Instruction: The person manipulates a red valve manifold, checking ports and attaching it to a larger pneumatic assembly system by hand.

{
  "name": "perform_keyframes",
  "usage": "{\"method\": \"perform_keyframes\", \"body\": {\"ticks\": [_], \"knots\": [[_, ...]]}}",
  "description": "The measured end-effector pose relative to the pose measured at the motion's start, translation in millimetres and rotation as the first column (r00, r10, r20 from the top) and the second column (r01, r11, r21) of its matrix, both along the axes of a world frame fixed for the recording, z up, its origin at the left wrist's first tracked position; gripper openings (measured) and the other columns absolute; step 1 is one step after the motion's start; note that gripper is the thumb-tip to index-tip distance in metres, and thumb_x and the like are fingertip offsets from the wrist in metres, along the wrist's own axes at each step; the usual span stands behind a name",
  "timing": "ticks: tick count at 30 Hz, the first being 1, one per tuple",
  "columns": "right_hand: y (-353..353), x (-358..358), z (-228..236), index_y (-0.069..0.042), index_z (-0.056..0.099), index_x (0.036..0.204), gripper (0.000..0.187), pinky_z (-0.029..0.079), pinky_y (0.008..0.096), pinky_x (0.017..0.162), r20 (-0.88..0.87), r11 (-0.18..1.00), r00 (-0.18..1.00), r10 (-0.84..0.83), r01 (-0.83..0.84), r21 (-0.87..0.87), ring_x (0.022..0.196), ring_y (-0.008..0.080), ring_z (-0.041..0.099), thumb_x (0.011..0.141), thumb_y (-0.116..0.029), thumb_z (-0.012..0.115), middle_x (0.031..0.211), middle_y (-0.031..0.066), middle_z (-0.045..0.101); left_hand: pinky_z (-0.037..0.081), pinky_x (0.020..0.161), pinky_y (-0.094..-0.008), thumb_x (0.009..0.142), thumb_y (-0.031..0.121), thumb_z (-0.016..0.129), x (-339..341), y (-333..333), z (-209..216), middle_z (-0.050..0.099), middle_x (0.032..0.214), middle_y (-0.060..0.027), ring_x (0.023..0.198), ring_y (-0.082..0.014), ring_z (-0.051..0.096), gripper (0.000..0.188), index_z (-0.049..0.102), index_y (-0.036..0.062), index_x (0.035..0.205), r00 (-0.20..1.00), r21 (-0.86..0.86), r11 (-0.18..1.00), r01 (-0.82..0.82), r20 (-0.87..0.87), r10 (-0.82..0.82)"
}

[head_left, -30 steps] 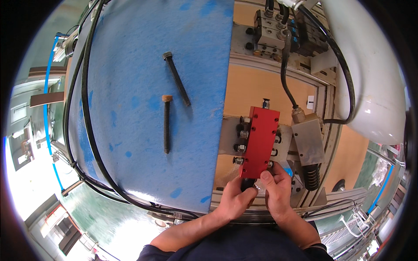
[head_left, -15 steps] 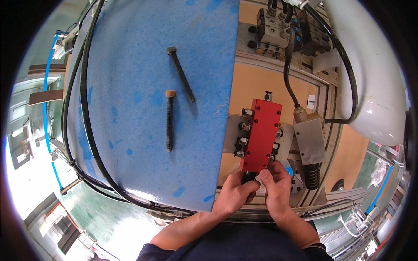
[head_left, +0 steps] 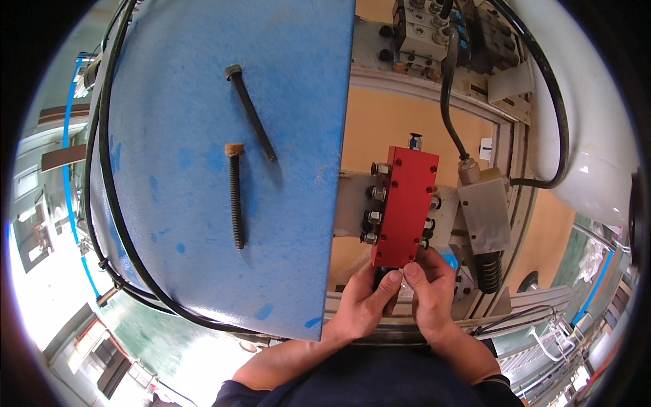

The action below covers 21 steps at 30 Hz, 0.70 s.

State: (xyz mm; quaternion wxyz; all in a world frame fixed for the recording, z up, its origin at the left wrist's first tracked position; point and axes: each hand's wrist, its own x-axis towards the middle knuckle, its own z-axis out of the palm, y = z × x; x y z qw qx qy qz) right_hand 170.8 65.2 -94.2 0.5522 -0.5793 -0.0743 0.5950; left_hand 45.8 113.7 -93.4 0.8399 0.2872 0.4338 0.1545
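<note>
A red manifold block (head_left: 405, 207) stands roughly upright in front of me, with small push-in fittings along both long sides and one on top. My right hand (head_left: 431, 292) is closed around its lower right corner, thumb near the bottom edge and fingers behind. My left hand (head_left: 363, 298) is closed at the block's lower end around a dark fitting (head_left: 382, 275), its thumb laid across. The fingers mostly hide that fitting. To the left, two long bolts lie on a blue panel (head_left: 183, 203): a dark bolt (head_left: 252, 117) and a bolt with a rusty head (head_left: 236, 197).
Black cables (head_left: 108, 197) run along the panel's left edge. Right of the block are a grey metal block (head_left: 484, 214) with a black hose, a black spring-like part (head_left: 488, 273) and a white cylinder (head_left: 576, 95). A valve assembly (head_left: 427, 34) sits at the back on an aluminium frame.
My left thumb has straightened and moved up toward the right thumb at the block's lower end. The blue panel and its bolts appear further left as the view has shifted.
</note>
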Motion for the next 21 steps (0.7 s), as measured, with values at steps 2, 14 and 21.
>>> {"method": "perform_keyframes", "body": {"ticks": [2,14,21], "knots": [[-1.1,-0.2,-1.4,0.004,0.056,0.104,0.022,0.048,0.0249,0.071,0.027,1.0,1.0,-0.007,0.007,0.001,0.083,0.0117,0.057,0.089,-0.011,0.062,0.096,0.0072,0.063,0.036,0.048,-0.0213,0.099,0.029,0.044,0.5,0.6,0.0,0.049,0.072,-0.0002,0.055,-0.0067,0.045,0.031,0.05,-0.0001,0.108,1.0,-0.01,1.0,-0.002,0.004,0.002],[-3.1,-0.2,-1.7,0.003,0.058,0.1,0.025,0.045,0.0239,0.072,0.06,0.996,0.995,-0.085,0.084,0.026,0.081,0.0103,0.056,0.087,-0.017,0.063,0.094,0.0061,0.062,0.037,0.048,-0.0194,0.099,0.027,0.043,11.8,-5.1,8.0,0.048,0.078,-0.0002,0.056,-0.0045,0.043,0.034,0.042,0.0009,0.122,0.998,0.055,0.997,-0.046,0.047,0.044],[-1.5,-2.8,-5.6,0.004,0.059,0.1,0.023,0.045,0.0255,0.077,0.09,0.997,0.993,-0.077,0.076,0.014,0.083,0.0116,0.057,0.087,-0.014,0.064,0.095,0.0066,0.063,0.037,0.046,-0.0197,0.099,0.028,0.044,0.7,-14.4,-14.0,0.048,0.075,-0.0001,0.054,-0.0047,0.043,0.033,0.044,0.0001,0.118,0.996,0.241,0.97,0.027,-0.086,-0.007]]}}
